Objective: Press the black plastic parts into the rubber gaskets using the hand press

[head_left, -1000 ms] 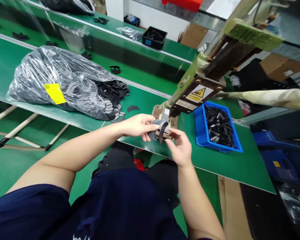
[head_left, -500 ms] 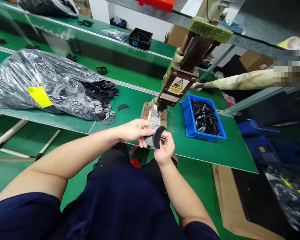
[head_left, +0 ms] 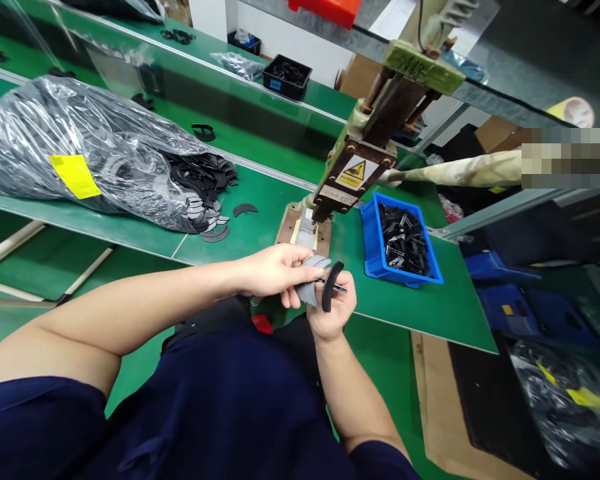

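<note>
Left hand (head_left: pixel 275 270) closed around a small stack of grey crescent pieces (head_left: pixel 310 283), thumb on top, fingers beneath. Right hand (head_left: pixel 333 310) pinched on a single black crescent piece (head_left: pixel 329 285), held on edge just beside the stack, together with a thin dark clip (head_left: pixel 339 287) poking out between the fingers. Both hands in the air at the near edge of the green table (head_left: pixel 290 200), in front of the press machine (head_left: pixel 353 177). Blue bin (head_left: pixel 375 257) of dark clips to the right of the press. Clear plastic bag (head_left: pixel 80 153) with a yellow label to the left, crescent pieces spilling from its mouth onto the table.
</note>
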Demonstrator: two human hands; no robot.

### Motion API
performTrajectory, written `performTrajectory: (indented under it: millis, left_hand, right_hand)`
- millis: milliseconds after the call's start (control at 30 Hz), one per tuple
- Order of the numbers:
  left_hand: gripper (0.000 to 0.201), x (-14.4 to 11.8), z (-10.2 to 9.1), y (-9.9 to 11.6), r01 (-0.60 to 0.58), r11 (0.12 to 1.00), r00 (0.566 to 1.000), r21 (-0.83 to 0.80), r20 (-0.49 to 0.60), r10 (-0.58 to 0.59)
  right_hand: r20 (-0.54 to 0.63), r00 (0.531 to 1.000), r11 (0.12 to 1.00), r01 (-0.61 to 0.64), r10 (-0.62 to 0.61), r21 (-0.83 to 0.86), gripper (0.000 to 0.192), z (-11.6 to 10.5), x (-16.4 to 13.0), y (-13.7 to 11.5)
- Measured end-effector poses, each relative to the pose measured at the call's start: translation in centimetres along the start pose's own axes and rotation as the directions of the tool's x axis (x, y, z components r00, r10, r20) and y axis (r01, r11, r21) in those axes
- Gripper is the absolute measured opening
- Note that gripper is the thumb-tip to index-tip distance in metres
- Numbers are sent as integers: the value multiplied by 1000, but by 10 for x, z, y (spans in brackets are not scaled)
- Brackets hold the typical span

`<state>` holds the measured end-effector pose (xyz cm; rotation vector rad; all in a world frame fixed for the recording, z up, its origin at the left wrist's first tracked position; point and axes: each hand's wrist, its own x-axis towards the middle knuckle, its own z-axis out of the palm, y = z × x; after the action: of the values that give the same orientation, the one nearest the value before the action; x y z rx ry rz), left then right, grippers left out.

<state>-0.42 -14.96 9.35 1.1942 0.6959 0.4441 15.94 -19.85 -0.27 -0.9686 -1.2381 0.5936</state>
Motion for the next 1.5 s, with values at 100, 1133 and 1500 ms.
performTrajectory:
  millis: [100,1133,1500]
  left_hand:
    - [50,6,-4,0,37,999,999,-15,17,-37]
    - [45,52,-101,-43,-103,995,930,0,-354,96]
    - [32,195,-260,29,-49,999,624,3,-781,33]
  right_hand:
    - [5,1000,999,5,-5,-42,21,0,3,1]
    - [386,923,952,111,8,-284,17,-60,-15,23]
    - [536,489,561,109,688,-820,24,-94,-131,95]
